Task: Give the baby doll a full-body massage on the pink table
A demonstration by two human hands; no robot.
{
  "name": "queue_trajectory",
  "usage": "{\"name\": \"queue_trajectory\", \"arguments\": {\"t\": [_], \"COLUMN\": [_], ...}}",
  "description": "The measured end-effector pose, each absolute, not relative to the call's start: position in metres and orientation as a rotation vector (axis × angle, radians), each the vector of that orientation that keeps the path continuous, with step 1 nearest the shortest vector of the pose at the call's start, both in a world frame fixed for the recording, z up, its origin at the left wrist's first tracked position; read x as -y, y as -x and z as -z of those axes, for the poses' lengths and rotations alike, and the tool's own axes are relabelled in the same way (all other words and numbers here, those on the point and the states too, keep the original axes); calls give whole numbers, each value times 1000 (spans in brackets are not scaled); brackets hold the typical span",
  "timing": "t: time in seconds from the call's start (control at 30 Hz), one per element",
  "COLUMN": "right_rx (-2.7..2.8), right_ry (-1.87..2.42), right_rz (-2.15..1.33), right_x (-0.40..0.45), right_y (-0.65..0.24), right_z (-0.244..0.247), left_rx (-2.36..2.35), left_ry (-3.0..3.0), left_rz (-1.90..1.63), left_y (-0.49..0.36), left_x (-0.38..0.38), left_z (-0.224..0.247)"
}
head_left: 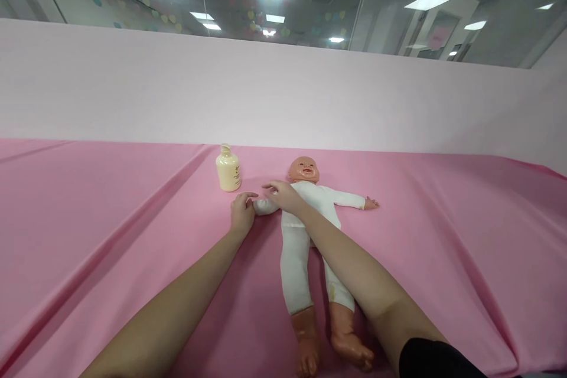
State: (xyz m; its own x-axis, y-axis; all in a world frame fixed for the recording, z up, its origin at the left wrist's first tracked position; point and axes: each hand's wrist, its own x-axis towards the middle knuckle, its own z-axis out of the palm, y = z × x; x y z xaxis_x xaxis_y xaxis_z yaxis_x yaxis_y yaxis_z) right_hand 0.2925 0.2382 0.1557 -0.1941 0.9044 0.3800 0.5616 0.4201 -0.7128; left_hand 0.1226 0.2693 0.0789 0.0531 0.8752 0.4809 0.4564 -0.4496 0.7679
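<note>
Creased pink sheeting [133, 189] lies under a glossy-headed doll [325, 204].

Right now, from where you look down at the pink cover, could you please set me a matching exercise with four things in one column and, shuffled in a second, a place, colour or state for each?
Column one
1. bottle
2. doll
3. cover
4. left hand

Column two
A. lying face up
B. at the end of a white sleeve
C. pale yellow, standing upright
D. pink, with long creases

Right pairs: 1-C, 2-A, 3-D, 4-B
</note>
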Motion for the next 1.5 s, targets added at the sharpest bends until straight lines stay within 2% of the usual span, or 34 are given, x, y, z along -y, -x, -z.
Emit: {"name": "queue_trajectory", "arguments": {"t": [0.2,0.3,0.4,0.57,0.67,0.87,1.1,1.5], "right_rx": [1585,1416,1104,582,581,521,524,609], "right_ry": [1335,1607,1924,1921,1841,1408,1030,1016], "right_rz": [-87,252,387,101,4,-302,-565,-647], "right_x": [-224,-201,-177,-167,-177,-198,-201,-200], "right_y": [-382,-448,-507,-554,-553,-538,-533,-516], "right_z": [-152,-124,-95,-75,-71,-61,-66,-81], "left_rx": [-1409,-1458,-1515,-1547,-1507,-1351,-1249,-1066], "left_ry": [-1913,-1940,-1983,-2073,-2193,-2453,-2505,-2542], "left_rz": [-1259,-1187,-1111,-1101,-1129,-1143,-1160,-1156], "left_y": [-124,-125,-127,-130,-132,-135,-133,-135], "left_x": [-257,-252,-248,-243,-242,-240,-238,-229], "left_z": [-88,-94,-99,-100,-97,-95,-96,-99]}}
